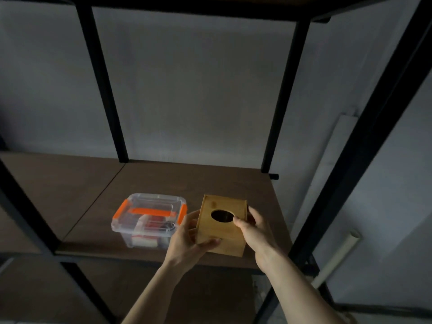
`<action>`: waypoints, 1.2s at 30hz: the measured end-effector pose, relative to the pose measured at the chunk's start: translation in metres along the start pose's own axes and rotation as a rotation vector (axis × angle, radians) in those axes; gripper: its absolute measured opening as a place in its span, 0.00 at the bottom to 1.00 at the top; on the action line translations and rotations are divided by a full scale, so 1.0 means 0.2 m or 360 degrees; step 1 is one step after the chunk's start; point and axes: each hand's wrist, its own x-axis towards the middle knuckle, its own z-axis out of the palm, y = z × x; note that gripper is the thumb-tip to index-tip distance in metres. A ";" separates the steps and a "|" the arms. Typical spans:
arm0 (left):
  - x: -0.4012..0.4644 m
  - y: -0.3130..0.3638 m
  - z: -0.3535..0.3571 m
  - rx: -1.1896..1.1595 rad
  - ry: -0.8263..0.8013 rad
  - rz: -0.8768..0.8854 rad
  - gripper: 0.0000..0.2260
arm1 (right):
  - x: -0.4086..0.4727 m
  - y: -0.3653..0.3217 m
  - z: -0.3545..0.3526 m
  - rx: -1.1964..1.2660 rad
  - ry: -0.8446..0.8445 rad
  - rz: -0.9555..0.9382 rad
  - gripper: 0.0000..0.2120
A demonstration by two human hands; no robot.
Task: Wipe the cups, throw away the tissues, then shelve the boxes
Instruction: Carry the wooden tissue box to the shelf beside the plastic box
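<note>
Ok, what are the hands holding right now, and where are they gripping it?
Both hands hold the wooden box over the shelf. The left hand grips its left side and near corner; the right hand grips its right side, thumb on top.

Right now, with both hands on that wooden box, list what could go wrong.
1. The wooden box sits near the shelf's front edge; released there or nudged, it might tip off.
2. The left hand is squeezed between it and the plastic bin; sliding the box left could pinch fingers or shove the bin.
3. The right hand holds mainly by the thumb at the top hole, so the grip may slip.
</note>
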 end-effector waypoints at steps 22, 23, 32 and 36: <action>0.49 -0.51 0.31 0.0307 0.0036 -0.0263 0.37 | 0.66 0.34 0.01 -0.0101 -0.0131 0.0251 0.33; 0.50 -0.53 0.31 0.0300 0.0037 -0.0263 0.37 | 0.67 0.36 0.02 -0.0106 -0.0122 0.0244 0.32; 0.53 -0.64 0.34 0.0291 -0.0020 -0.0298 0.36 | 0.71 0.48 0.07 -0.0147 -0.0088 0.0222 0.34; 0.53 -0.68 0.35 0.0265 -0.0045 -0.0308 0.37 | 0.71 0.52 0.08 -0.0136 -0.0096 0.0228 0.35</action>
